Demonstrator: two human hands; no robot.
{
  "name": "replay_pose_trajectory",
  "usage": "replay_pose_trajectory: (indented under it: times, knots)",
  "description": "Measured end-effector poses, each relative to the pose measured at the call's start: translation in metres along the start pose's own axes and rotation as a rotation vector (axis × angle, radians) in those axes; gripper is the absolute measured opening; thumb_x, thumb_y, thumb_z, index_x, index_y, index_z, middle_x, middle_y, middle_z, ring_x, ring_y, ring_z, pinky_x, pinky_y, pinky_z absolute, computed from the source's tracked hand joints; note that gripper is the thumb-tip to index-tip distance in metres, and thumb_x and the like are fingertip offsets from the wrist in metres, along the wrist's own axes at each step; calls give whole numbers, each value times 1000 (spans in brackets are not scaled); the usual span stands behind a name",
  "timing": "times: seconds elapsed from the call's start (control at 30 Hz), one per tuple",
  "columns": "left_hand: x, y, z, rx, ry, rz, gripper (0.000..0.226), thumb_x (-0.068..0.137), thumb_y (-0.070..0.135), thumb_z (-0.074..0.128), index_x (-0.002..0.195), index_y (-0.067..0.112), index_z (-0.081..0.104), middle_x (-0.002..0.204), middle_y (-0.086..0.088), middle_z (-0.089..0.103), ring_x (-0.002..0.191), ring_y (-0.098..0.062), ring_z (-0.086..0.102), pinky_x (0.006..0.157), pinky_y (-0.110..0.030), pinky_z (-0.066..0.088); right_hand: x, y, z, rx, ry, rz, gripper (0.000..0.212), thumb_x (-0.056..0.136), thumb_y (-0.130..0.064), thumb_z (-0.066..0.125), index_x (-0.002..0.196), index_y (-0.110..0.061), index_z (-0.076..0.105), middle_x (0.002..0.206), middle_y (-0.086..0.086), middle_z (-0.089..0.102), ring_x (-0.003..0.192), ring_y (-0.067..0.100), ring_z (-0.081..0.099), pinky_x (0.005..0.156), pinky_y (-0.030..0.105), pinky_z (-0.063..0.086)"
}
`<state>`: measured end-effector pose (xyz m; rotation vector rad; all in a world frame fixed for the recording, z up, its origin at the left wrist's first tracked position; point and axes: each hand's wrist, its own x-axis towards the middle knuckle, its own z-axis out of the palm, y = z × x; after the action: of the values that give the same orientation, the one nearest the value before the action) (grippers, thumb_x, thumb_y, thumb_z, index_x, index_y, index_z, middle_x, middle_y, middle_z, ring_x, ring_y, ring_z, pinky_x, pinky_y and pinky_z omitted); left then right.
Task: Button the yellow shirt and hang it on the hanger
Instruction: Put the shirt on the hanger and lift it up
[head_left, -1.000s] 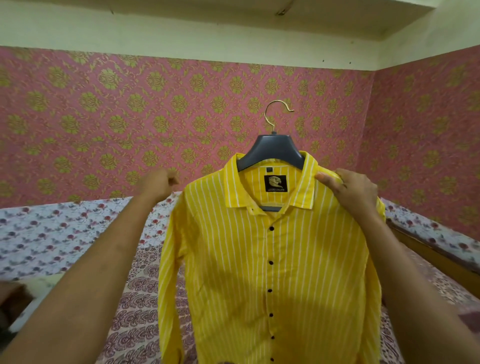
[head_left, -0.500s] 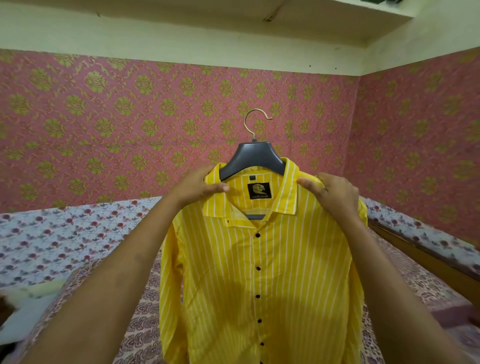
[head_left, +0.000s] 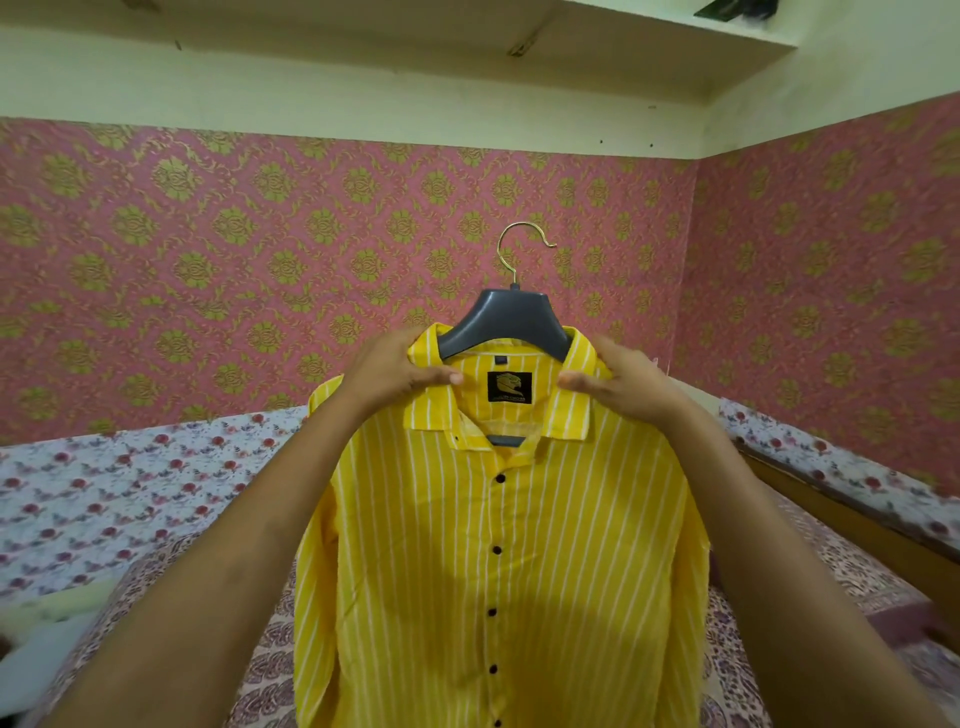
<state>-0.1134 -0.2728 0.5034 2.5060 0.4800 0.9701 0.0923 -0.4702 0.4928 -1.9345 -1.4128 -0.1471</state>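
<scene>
Pinching shirt (head_left: 441, 545): left hand (head_left: 395, 376), right hand (head_left: 621, 387)

The shirt (head_left: 498, 561) is thin matt cloth with glossy dark buttons (head_left: 497, 549); the hanger (head_left: 506, 322) is smooth grey plastic under a shiny brass-coloured metal hook (head_left: 511, 254); the far wallpaper (head_left: 208, 270) looks embossed; the right bed frame (head_left: 852, 525) is polished wood.

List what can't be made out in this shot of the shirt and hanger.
Head view only:
- yellow shirt hem: cut off by the bottom edge.
- hanger arms: hidden under the collar and shoulders.
- black label wording: too small.
- Fingers of the left hand and right hand: partly behind the collar they pinch.
</scene>
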Motion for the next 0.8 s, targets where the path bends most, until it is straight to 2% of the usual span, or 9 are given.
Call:
replay_pose_trajectory:
  times: [0.1, 0.2, 0.3, 0.4, 0.5, 0.57, 0.63, 0.7, 0.8]
  knots:
    - [1, 1, -3, -2, -44, 2, 93, 38, 91, 55, 103, 26, 62, 97, -4, 69, 88, -23, 63, 79, -48, 52, 0, -1, 10, -56, 98, 41, 44, 73, -63, 55, 76, -19, 56, 80, 12, 66, 76, 28, 60, 60, 39, 39]
    - [0, 1, -12, -95, -95, 28, 74, 44, 84, 61, 95, 30, 59, 90, 1, 63, 84, -16, 60, 75, -38, 48, -2, 2, 13, -121, 193, 82, 45, 77, -59, 57, 73, -14, 54, 77, 10, 65, 72, 25, 57, 58, 35, 35]
    - [-4, -8, -25, -267, -19, 32, 38, 64, 64, 62, 93, 39, 63, 99, 11, 66, 97, -7, 62, 89, -31, 49, -3, 4, 12, -161, 217, 111, 55, 77, -61, 56, 77, -6, 58, 78, 12, 65, 70, 26, 55, 57, 35, 33]
    - [-13, -5, -29, -235, 186, 69, 22, 76, 47, 63, 69, 26, 61, 67, 3, 59, 62, -5, 53, 68, -28, 44, -6, 4, 10, -161, 239, 159, 53, 75, -63, 55, 71, -10, 55, 74, 9, 63, 71, 26, 55, 60, 37, 38]
    - [-21, 5, -17, 4, 325, 119, 42, 79, 49, 60, 53, 21, 42, 49, 5, 39, 45, -6, 35, 52, -27, 30, -7, -1, 10, -159, 265, 192, 51, 76, -63, 55, 68, -14, 47, 70, 5, 56, 69, 23, 47, 58, 36, 34]
    - [-21, 15, -4, 259, 319, 111, 51, 74, 67, 50, 52, 24, 37, 48, 7, 39, 47, -10, 38, 48, -26, 25, -6, -5, 10, -181, 285, 190, 53, 76, -64, 53, 62, -14, 41, 64, 2, 51, 65, 23, 47, 50, 32, 28]
    - [-18, 23, 11, 606, 299, 25, 55, 74, 75, 43, 60, 22, 44, 56, 4, 47, 55, -17, 48, 49, -26, 26, -6, -10, 11, -179, 291, 180, 55, 75, -65, 53, 61, -13, 40, 61, 2, 48, 62, 22, 44, 49, 32, 26]
    - [-14, 33, 23, 806, 312, -34, 51, 82, 65, 44, 76, 16, 54, 69, -4, 57, 67, -26, 58, 50, -29, 27, -6, -13, 11, -162, 307, 175, 57, 75, -65, 53, 68, -9, 47, 65, 6, 51, 62, 22, 43, 52, 34, 28]
    - [-11, 42, 33, 825, 325, -84, 33, 91, 38, 46, 85, 8, 57, 82, -13, 63, 77, -34, 60, 46, -28, 18, -8, -15, 10, -154, 321, 173, 55, 76, -64, 54, 74, -9, 53, 72, 11, 58, 66, 25, 46, 56, 35, 31]
